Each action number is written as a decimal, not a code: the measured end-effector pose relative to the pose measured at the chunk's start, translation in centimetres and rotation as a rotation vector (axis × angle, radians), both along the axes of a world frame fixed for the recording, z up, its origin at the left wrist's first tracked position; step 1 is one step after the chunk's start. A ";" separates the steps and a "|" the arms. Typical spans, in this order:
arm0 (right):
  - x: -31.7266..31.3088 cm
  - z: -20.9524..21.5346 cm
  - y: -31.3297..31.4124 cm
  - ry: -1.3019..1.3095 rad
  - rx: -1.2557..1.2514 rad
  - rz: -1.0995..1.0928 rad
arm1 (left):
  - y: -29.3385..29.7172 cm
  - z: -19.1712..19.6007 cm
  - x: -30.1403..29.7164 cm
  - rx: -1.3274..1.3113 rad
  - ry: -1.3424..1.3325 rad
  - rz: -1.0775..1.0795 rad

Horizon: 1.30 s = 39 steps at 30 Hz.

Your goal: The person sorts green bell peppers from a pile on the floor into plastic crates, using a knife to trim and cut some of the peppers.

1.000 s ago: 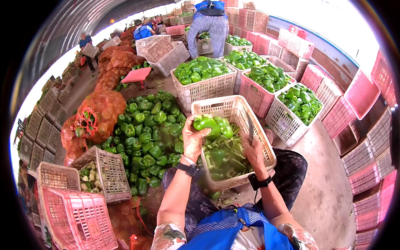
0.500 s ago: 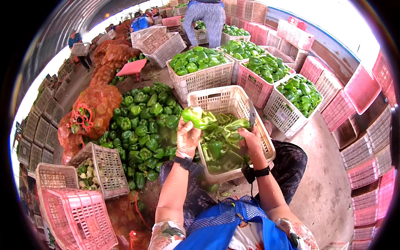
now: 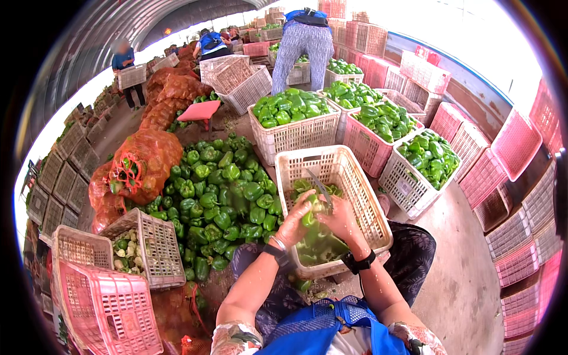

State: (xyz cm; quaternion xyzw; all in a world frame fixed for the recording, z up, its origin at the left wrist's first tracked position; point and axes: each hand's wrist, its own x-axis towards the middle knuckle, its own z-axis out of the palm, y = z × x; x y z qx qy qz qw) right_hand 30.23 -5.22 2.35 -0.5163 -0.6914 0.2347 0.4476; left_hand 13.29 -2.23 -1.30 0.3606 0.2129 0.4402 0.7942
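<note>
While both hands meet over the white crate (image 3: 349, 171), the left hand (image 3: 294, 223) grips a green pepper (image 3: 309, 216). Beside it, the right hand (image 3: 340, 218) holds a knife (image 3: 320, 187) against that pepper.

The white crate (image 3: 337, 177) at frame centre is rigid lattice plastic with a matt finish. The green pepper (image 3: 310, 218) between the hands has smooth, glossy skin. The knife blade (image 3: 320, 188) is bare metal, dull grey. The orange sacks (image 3: 145, 165) at left are coarse open-mesh netting. The floor (image 3: 467, 278) at lower right is rough matt concrete.
</note>
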 end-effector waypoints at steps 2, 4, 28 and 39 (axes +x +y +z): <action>0.2 -1.1 0.1 0.015 -0.019 -0.034 | -0.9 1.0 0.0 -0.008 0.062 -0.043; 0.4 -1.6 0.0 0.020 -0.030 -0.054 | -1.4 1.2 0.6 0.061 0.069 -0.034; -0.1 -5.6 1.2 0.220 -0.068 -0.245 | -0.4 -4.8 4.5 0.024 0.057 0.234; 7.5 -10.4 6.4 0.722 -0.179 -0.529 | -0.7 -4.2 5.8 0.017 -0.009 0.320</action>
